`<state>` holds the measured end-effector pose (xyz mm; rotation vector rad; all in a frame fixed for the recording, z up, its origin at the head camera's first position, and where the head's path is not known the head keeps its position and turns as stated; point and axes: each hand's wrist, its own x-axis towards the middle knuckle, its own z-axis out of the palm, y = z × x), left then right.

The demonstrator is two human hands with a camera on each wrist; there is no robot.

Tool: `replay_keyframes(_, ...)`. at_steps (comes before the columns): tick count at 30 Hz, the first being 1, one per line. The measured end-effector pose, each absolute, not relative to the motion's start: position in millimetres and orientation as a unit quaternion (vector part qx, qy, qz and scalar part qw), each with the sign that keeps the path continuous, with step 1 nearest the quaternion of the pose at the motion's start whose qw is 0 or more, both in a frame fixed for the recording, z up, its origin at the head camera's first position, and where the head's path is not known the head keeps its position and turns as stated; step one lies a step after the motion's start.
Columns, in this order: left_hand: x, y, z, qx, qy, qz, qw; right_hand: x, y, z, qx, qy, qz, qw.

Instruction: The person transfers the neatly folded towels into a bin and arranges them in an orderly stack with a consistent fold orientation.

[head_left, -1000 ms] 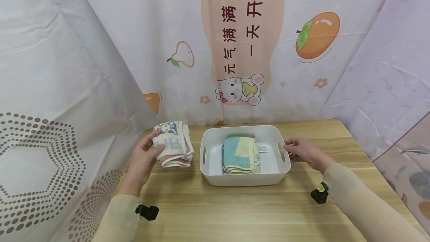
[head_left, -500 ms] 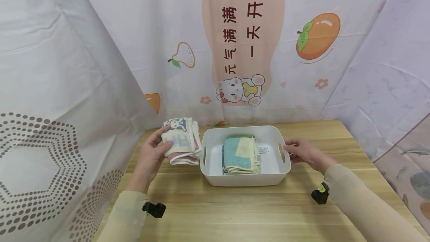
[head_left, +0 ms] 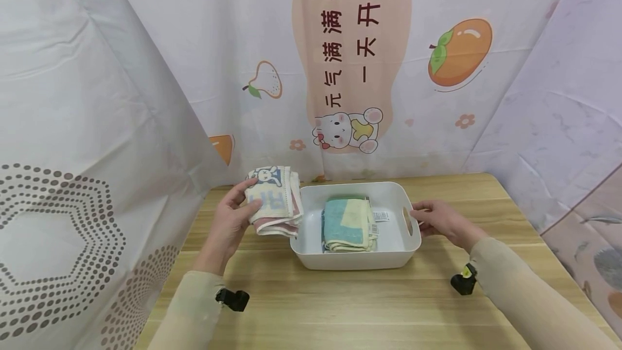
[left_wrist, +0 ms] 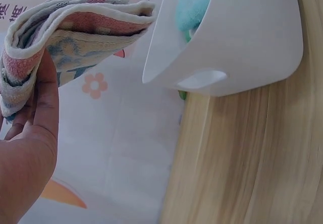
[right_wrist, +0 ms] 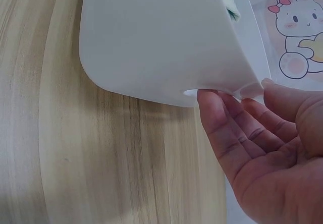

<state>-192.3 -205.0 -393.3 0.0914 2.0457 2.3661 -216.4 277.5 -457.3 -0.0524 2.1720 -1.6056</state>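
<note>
My left hand (head_left: 229,224) grips a folded towel (head_left: 274,204), cream on top with a blue rabbit pattern and pink layers under it. Thumb and fingers pinch its left side, and in the head view its right edge overlaps the left end of a white plastic bin (head_left: 355,260). The left wrist view has the towel (left_wrist: 96,24) raised, its folds facing the camera. At the bin's other end, my right hand (head_left: 444,223) holds the rim by the handle slot, thumb on the edge and fingertips at the slot. A stack of folded teal and pale yellow towels (head_left: 346,223) lies inside the bin.
A wooden table (head_left: 311,307) carries the bin near its back edge. Behind it hangs a printed curtain (head_left: 233,26) with fruit and a rabbit, and more curtain closes in both sides. A white tag (head_left: 381,215) shows beside the stacked towels.
The left hand has carried the folded towel rightward and slightly up, from beside the bin to overlapping its left end. The right hand and the bin have stayed in place.
</note>
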Motion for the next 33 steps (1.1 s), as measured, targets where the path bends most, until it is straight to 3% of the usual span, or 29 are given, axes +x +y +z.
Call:
replay_keyframes(14, -196, -183, -394, 0.043, 0.643, 0.764, 0.02, -218, 283, -460, -0.009, 0.777, -0.596, 0.203)
replay_keyframes(33, -196, -157, -393, 0.067, 0.646, 0.759, 0.047, -217, 273, -430, -0.027, 0.819, -0.566, 0.082)
